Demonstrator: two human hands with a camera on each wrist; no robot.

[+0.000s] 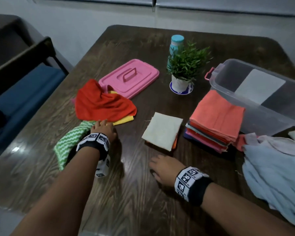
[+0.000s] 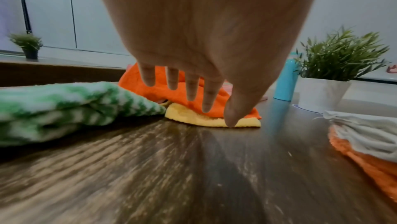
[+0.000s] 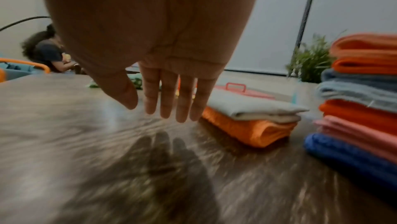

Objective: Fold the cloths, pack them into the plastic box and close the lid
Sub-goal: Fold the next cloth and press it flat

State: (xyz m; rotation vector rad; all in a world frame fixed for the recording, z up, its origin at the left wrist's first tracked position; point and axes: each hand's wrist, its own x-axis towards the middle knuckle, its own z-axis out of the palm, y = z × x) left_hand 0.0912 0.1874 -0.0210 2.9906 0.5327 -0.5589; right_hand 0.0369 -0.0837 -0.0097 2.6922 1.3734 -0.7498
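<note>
**Cloths: loose pile lies ahead of the left hand**

Cloths [image 1: 106,103], crumpled red over yellow, lie on the desk [image 1: 134,193] just beyond the left hand [image 1: 103,129], its grip released, fingers straight, reaching them. The right hand [image 1: 163,169] hovers flat, holding nothing, far nearer the folded cream cloth [image 1: 162,131]
</note>
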